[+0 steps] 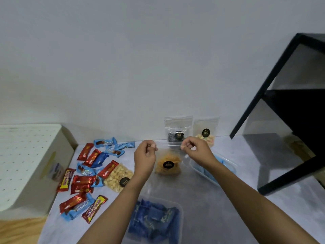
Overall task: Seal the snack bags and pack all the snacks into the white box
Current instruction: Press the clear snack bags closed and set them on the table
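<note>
My left hand and my right hand pinch the two top corners of a clear zip bag of orange chips, held upright above the table. Behind it, two more clear bags lean on the wall: one with dark swirled biscuits and one with pale mixed snacks. A bag of pale round crackers lies flat to the left. Red, blue and yellow wrapped bars are scattered on the left. The white box with a dotted lid stands at the far left.
A clear tub of dark blue sachets sits near the front, between my forearms. Another clear tray with light blue packets lies under my right wrist. A black frame shelf stands at the right. The grey table ends at a wooden floor on the left.
</note>
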Tool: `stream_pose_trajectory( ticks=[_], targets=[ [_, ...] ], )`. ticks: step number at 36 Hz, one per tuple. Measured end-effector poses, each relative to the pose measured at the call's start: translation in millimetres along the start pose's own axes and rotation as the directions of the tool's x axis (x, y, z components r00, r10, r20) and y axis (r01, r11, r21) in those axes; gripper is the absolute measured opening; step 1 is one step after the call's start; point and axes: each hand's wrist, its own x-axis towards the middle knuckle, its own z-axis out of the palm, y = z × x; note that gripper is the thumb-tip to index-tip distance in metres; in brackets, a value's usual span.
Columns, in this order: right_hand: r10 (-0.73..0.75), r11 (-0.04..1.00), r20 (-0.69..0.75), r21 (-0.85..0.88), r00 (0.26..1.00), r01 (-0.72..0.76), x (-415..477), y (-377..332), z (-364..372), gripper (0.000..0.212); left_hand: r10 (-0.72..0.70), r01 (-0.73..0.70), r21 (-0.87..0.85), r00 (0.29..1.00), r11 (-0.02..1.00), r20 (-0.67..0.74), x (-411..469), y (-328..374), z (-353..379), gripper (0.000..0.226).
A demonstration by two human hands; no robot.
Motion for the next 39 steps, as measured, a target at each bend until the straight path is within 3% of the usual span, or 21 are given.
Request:
stream_pose_trajectory(
  ticks=[5, 9, 15, 24, 39],
  targets=[
    [0.003, 0.998, 0.052, -0.069, 0.999, 0.000, 5, 2, 2, 0.021, -0.012, 0.012, 0.009, 1.000, 1.000, -0.004, 1, 0, -1, 0.012],
    [-0.014, 0.991, 0.063, -0.132, 0.998, 0.022, 9, 0, 4, 0.028, -0.018, 0.018, -0.005, 1.000, 1.000, -0.004, 0, 1, 1, 0.013],
    [0.055, 0.980, 0.079, -0.194, 0.995, -0.039, 12, -5, 9, 0.011, -0.006, 0.006, 0.008, 1.000, 1.000, -0.014, 0, 0, -3, 0.013],
    [0.052, 0.951, 0.097, -0.309, 0.994, -0.020, 18, -17, 17, 0.011, 0.002, -0.002, 0.012, 1.000, 1.000, -0.022, 3, -5, -9, 0.012],
    [0.024, 0.888, 0.134, -0.459, 0.991, 0.041, 22, -35, 33, 0.007, -0.055, 0.068, -0.109, 0.991, 0.992, 0.118, 5, -4, -18, 0.016]
  ],
)
